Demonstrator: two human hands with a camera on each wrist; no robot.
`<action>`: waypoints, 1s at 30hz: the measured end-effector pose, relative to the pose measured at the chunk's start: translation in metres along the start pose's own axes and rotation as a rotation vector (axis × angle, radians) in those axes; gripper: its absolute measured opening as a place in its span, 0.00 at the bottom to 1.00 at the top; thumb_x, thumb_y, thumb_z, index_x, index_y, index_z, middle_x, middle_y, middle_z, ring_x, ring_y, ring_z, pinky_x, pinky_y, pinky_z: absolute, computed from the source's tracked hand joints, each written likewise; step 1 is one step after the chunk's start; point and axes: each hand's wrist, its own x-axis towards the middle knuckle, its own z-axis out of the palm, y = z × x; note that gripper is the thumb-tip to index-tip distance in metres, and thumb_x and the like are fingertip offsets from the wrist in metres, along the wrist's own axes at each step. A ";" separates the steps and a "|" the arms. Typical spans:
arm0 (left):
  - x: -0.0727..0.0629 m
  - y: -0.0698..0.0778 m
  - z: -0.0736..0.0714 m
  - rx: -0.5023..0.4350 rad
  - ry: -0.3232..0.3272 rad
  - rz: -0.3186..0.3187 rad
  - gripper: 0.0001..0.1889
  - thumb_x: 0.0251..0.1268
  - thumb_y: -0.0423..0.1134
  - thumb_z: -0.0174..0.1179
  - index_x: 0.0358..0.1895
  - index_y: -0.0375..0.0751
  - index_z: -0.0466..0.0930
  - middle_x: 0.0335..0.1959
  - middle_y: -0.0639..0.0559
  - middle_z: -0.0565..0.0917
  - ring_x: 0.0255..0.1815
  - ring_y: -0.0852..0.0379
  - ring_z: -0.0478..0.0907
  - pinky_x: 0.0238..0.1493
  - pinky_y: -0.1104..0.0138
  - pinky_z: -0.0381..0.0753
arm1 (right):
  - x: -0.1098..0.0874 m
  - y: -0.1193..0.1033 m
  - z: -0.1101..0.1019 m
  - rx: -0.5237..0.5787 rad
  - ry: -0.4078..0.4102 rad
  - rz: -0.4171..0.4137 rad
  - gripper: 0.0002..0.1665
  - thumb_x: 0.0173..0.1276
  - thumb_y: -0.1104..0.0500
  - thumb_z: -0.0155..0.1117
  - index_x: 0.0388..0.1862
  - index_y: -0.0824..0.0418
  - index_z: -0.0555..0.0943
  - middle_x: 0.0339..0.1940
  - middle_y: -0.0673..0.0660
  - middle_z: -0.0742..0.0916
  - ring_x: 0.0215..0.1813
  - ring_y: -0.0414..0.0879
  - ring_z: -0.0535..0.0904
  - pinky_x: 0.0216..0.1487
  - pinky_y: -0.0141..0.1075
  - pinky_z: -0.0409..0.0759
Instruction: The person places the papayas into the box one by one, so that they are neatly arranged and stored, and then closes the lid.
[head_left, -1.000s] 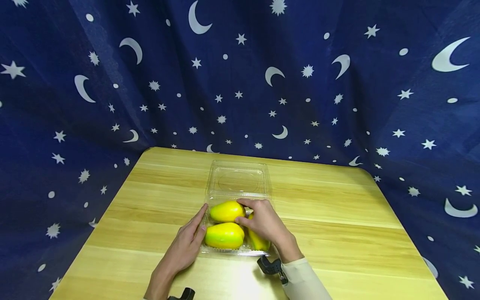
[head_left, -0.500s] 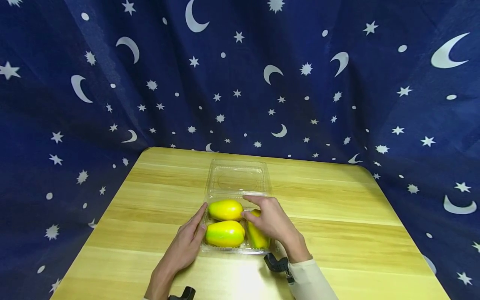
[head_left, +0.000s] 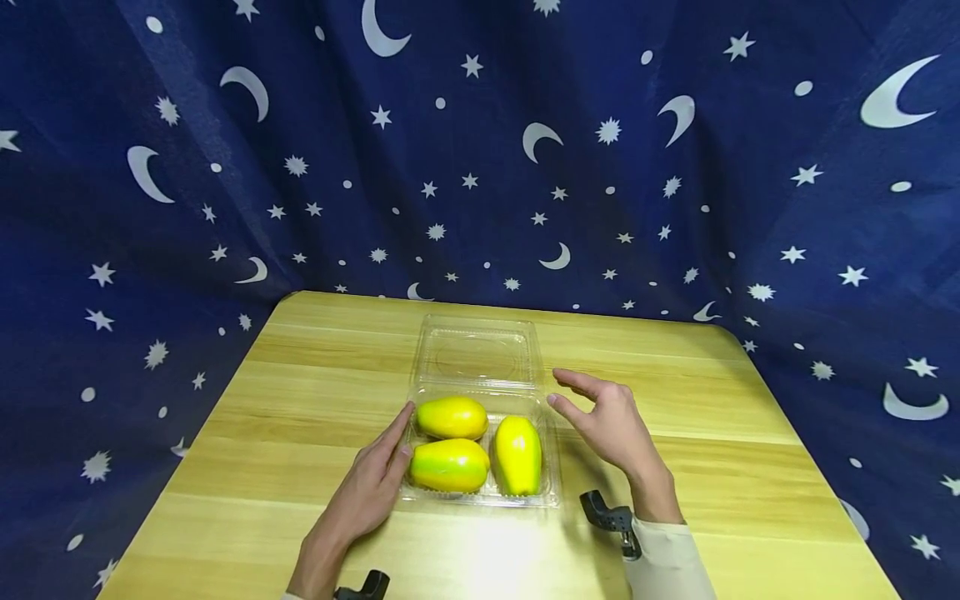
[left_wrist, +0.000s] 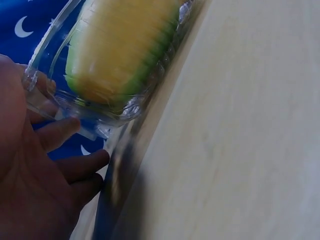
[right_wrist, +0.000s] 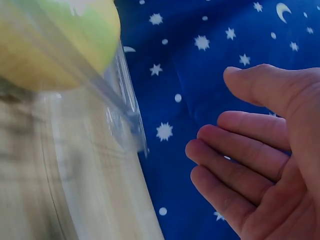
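Left hand: the left hand [head_left: 367,492] lies along the container's left wall, index finger straight and touching it, the fingers not wrapped round anything.
Right hand: the right hand [head_left: 615,425] is held in the air with nothing in it, thumb apart from the fingers, to the right of the container and clear of it.
Left wrist view: it shows what the head view hides, the lower fingers loosely bent beside the container's corner, and a finger seen through the plastic; one fruit fills the tray above them, though which one cannot be told.
Right wrist view: it alone shows the palm side, four fingers side by side; the plastic wall is blurred.
Container: the clear plastic container [head_left: 552,454] sits between the hands, touching the left and near the right, its hinged lid [head_left: 476,354] folded open away from the person.
Fruits: the rear fruit [head_left: 452,417] and front fruit [head_left: 450,465] lie crosswise in the left part, nearer the left hand; the right fruit [head_left: 517,457] points lengthwise, nearer the right hand.
Tabletop: the pale wooden tabletop [head_left: 712,417] carries the container.
Backdrop: blue cloth [head_left: 480,125] with white moons and stars.
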 end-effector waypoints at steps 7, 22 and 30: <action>-0.001 0.001 -0.008 -0.059 -0.012 -0.049 0.34 0.93 0.43 0.46 0.93 0.55 0.45 0.93 0.49 0.51 0.92 0.45 0.50 0.89 0.41 0.53 | 0.007 0.024 -0.007 0.128 0.012 0.063 0.28 0.80 0.49 0.72 0.71 0.61 0.85 0.65 0.61 0.91 0.67 0.58 0.89 0.69 0.56 0.87; 0.066 0.003 -0.085 -0.060 -0.021 -0.044 0.33 0.95 0.47 0.41 0.90 0.35 0.49 0.89 0.39 0.62 0.86 0.36 0.65 0.86 0.40 0.62 | 0.040 0.042 0.003 0.409 -0.067 0.249 0.32 0.84 0.46 0.66 0.77 0.63 0.80 0.71 0.64 0.87 0.72 0.57 0.85 0.77 0.48 0.82; 0.111 -0.002 -0.089 -0.118 -0.058 -0.059 0.33 0.95 0.48 0.40 0.89 0.33 0.52 0.87 0.38 0.64 0.86 0.35 0.66 0.89 0.40 0.58 | 0.062 0.048 0.020 0.708 -0.079 0.340 0.33 0.86 0.57 0.63 0.80 0.75 0.71 0.76 0.75 0.80 0.77 0.65 0.79 0.77 0.49 0.81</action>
